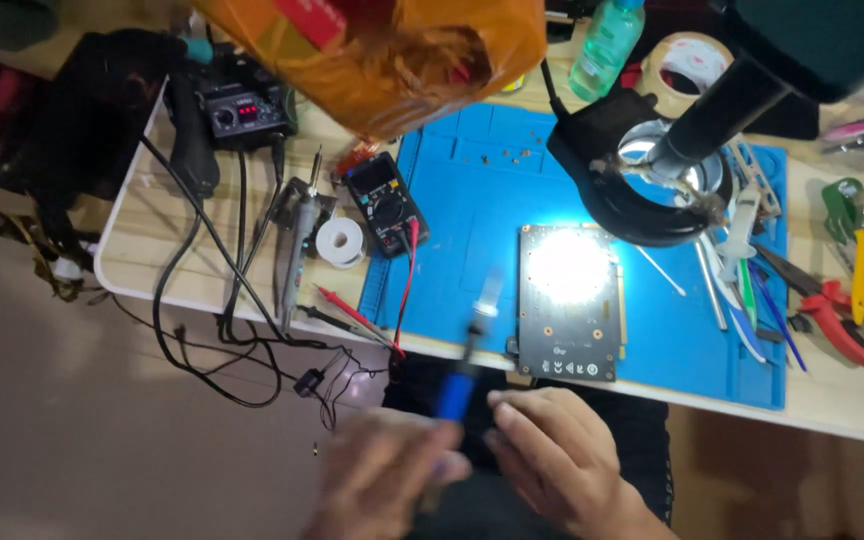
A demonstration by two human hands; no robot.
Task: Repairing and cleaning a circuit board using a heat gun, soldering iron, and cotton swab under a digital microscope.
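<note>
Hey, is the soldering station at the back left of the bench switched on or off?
On. The soldering station shows lit red digits on its front display, beside its knob.

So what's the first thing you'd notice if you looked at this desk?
Probably the circuit board in the middle of the blue mat, because a lamp makes a bright white glare on it. Next, the big orange plastic bag hanging at the top. Down at the bottom edge, the left hand holds a blurry blue-handled tool, with the right hand beside it.
</note>
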